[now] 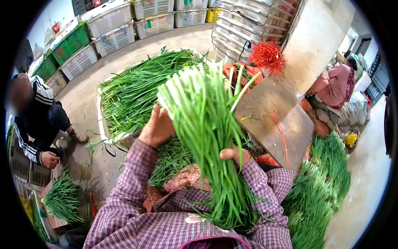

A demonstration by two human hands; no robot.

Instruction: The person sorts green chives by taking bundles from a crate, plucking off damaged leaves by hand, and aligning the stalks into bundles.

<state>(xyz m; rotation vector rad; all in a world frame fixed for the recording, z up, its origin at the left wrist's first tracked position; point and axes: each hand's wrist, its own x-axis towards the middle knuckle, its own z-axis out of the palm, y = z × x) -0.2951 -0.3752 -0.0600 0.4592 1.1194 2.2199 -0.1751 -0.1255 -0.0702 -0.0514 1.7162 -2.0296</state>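
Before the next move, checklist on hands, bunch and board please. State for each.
1. Right hand on the green bunch: ok, thumb across the front.
2. Left hand gripping: cannot tell, the hand is at the bunch's side, with fingers partly hidden.
3. White ends evenly gathered: not ok, a stray stalk angles out to the right.
4. Tie around the bunch: cannot tell, none shows, but its back is hidden.
5. Board free of loose items: not ok, a red strip lies on it.
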